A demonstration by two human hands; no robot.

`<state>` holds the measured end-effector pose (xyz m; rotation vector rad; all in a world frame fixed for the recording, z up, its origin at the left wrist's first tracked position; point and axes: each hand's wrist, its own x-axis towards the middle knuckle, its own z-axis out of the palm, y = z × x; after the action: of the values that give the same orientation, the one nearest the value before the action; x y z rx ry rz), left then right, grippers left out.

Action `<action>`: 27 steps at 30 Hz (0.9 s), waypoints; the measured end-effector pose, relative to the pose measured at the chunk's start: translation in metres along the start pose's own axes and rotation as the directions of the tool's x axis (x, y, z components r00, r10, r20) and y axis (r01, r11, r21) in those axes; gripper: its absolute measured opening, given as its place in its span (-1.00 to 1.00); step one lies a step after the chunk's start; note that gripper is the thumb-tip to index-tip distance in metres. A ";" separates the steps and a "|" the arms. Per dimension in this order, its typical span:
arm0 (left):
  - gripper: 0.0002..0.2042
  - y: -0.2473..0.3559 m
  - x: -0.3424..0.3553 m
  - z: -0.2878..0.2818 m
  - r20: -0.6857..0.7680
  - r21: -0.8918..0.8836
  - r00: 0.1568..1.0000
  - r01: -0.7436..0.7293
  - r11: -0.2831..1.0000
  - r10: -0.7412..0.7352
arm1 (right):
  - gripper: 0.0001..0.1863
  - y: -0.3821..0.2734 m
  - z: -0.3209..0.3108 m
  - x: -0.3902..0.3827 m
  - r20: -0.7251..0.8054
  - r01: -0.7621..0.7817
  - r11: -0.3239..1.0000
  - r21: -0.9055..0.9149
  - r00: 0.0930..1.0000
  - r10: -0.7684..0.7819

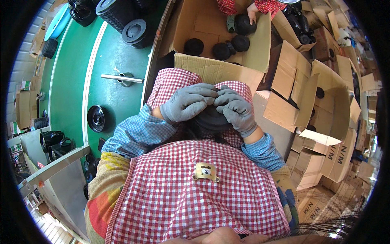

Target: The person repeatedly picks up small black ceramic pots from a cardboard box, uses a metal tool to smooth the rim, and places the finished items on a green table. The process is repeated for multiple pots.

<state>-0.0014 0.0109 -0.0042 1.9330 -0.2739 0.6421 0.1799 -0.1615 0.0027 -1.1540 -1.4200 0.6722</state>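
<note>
Both gloved hands come together over the lap, and it's the black round part (pixel 210 120) they're clamped on, right at the centre of the clock. The left hand (pixel 189 101) lays its fingers across the far edge, while the right hand (pixel 239 109) curls over from the two o'clock side, fingertips nearly meeting; the part's underside is hidden. The red checked apron (pixel 195 195) spreads below at six o'clock, bear-face badge (pixel 206 172) on its front.

Over to nine o'clock, a black disc (pixel 98 118) lies on the green bench (pixel 107 57); at ten, a metal tube (pixel 127 83) sits under a crossbar (pixel 109 77). Straight up at twelve stands an open carton (pixel 221 66) holding dark round pieces (pixel 222 51), and near one o'clock a co-worker's hand (pixel 252 11) touches another black piece (pixel 244 25)!
</note>
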 end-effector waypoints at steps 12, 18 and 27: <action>-0.42 0.025 -0.002 -0.003 0.066 0.114 0.997 0.042 0.993 -0.050 | -0.29 -0.002 0.000 -0.015 -0.001 -0.103 0.994 0.030 0.995 0.103; -0.60 0.023 -0.001 0.002 0.014 0.032 0.999 0.047 0.998 -0.048 | -0.38 0.004 0.005 -0.021 -0.038 -0.125 0.978 0.168 0.990 0.134; -0.68 0.015 -0.001 0.005 0.007 0.102 0.998 -0.058 0.993 0.057 | -0.35 0.013 0.004 -0.024 -0.013 -0.082 0.988 0.128 0.996 0.085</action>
<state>-0.0077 0.0002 0.0047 2.0305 -0.3049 0.7023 0.1769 -0.1777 -0.0198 -1.1211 -1.2995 0.7977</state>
